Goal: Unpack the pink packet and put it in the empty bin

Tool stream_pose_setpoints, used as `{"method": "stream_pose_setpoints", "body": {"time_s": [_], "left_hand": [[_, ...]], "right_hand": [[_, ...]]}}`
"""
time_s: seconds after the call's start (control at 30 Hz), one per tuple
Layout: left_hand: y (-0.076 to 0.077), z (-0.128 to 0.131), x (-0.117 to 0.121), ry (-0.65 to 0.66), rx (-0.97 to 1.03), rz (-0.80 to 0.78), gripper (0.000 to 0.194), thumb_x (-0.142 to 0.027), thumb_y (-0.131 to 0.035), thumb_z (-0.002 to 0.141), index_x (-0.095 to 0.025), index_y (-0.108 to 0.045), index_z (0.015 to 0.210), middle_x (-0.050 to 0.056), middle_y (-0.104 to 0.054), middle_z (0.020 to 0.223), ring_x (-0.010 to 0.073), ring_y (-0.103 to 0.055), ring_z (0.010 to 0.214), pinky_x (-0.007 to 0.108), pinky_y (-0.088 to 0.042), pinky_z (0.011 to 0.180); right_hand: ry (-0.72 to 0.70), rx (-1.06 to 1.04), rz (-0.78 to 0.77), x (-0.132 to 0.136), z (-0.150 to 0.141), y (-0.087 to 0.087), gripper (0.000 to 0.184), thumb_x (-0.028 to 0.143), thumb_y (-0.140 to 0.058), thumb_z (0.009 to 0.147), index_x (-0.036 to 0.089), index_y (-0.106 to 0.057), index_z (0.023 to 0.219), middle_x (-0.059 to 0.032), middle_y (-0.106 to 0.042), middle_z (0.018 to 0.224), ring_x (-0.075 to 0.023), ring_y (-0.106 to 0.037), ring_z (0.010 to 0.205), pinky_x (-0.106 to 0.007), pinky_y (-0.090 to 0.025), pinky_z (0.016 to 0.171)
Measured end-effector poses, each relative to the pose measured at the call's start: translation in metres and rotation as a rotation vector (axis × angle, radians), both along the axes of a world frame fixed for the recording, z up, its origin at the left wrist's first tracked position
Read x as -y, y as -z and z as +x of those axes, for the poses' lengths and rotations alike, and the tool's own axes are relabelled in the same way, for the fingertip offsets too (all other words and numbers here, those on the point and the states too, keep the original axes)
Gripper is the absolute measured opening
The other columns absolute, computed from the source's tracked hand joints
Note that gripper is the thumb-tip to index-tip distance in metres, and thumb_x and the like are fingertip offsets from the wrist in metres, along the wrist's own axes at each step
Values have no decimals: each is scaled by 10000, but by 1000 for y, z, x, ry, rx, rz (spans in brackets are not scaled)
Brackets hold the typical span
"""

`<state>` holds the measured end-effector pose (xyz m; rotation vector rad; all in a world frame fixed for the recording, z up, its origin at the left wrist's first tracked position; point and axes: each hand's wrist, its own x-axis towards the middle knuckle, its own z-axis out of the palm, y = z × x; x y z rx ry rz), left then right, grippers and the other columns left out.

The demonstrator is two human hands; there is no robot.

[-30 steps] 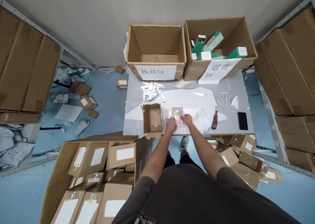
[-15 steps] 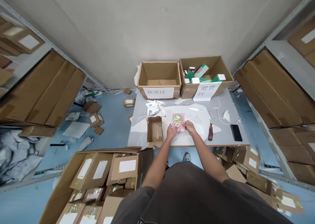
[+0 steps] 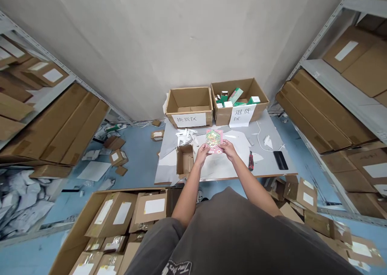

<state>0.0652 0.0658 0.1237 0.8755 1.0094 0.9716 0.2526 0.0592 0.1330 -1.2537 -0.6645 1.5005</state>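
Left hand (image 3: 202, 154), right hand (image 3: 228, 149) pinching pink packet (image 3: 214, 140) | grey surface (image 3: 264, 167), white scraps (image 3: 186, 137) | side shelves (image 3: 329, 79) cut off | packet print unreadable

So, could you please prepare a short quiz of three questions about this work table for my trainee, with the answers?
1. What do the left hand and the right hand hold together?
A) the white cable
B) the pink printed item
C) the small open carton

2. True or false: the large right-hand box at the back of the table contains green-and-white packages.

3. Complete the sentence: the red-and-black cutter lies between the right hand and the black ____.

Key: 1. B. 2. True. 3. phone.
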Motion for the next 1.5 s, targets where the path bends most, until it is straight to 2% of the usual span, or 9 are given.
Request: {"method": "stream_pose_setpoints", "body": {"time_s": [0.13, 0.23, 0.37, 0.6, 0.7, 0.8, 1.0, 1.33, 1.5], "left_hand": [[-13, -5, 5, -118, -144, 8, 512, -614, -871, 710, -221, -666, 965, 17, -686, 932, 162, -656, 898, 242, -535, 769], [-25, -14, 3, -256, -260, -157, 585, -775, -748, 789, -206, -663, 894, 42, -683, 787, 181, -678, 784, 242, -501, 660], [-48, -20, -4, 39, 19, -400, 792, -932, -535, 830, -164, -718, 892, 120, -726, 730, 242, -738, 752, 294, -538, 637], [-76, -5, -9, 49, 226, -164, 553, -497, -883, 776, -128, -765, 1170, 137, -825, 1025, 278, -783, 991, 367, -612, 887], [-75, -3, -7, 40, 223, -46, 549, -413, -901, 743, -131, -767, 1194, 125, -825, 1074, 283, -775, 1040, 374, -601, 928], [-71, -2, -7, 42, 194, 21, 553, -410, -883, 754, -152, -758, 1227, 106, -822, 1100, 278, -764, 1070, 369, -589, 941], [-65, -2, -8, 61, 140, 45, 558, -434, -864, 770, -159, -748, 1241, 103, -815, 1116, 279, -747, 1076, 366, -577, 926], [-79, -6, -11, -59, -30, 28, 575, -610, -852, 788, -205, -753, 1184, 94, -800, 1124, 250, -741, 997, 303, -573, 784], [-87, -11, -7, 34, -26, 36, 569, -645, -849, 774, -194, -782, 1113, 89, -800, 1082, 234, -732, 952, 285, -566, 760]], "right_hand": [[-34, 22, 133, -4, 7, -14, 569, 467, -974, 548, 259, -670, 981, 5, -781, 844, -211, -702, 762, -313, -542, 704], [-13, 64, 261, -10, 11, -25, 531, 492, -972, 573, 265, -680, 954, 3, -786, 888, -229, -711, 848, -361, -569, 825], [-20, 147, 395, -14, 14, -38, 396, 491, -949, 636, 272, -710, 864, -13, -796, 947, -263, -715, 1031, -439, -535, 1019], [16, 205, 462, -4, 6, -41, 344, 539, -896, 707, 281, -773, 898, -84, -710, 1412, -308, -572, 1422, -463, -481, 1140], [165, 89, 259, 1, 3, -40, 558, 606, -834, 737, 309, -739, 1200, -70, -709, 1417, -289, -656, 1321, -423, -572, 1010], [118, -23, 136, 6, 0, -43, 649, 634, -816, 749, 278, -702, 1279, -72, -799, 1186, -296, -756, 1096, -414, -621, 877], [48, -38, 168, 14, -5, -54, 730, 450, -969, 608, 245, -689, 1250, -52, -835, 978, -294, -789, 884, -415, -632, 807], [39, -18, 203, 12, 0, -62, 774, 487, -961, 617, 275, -622, 1280, -43, -836, 1008, -286, -792, 905, -384, -625, 764], [3, 7, 234, 9, 4, -65, 803, 493, -959, 631, 289, -619, 1329, -58, -830, 1062, -310, -790, 963, -434, -637, 829]]}}
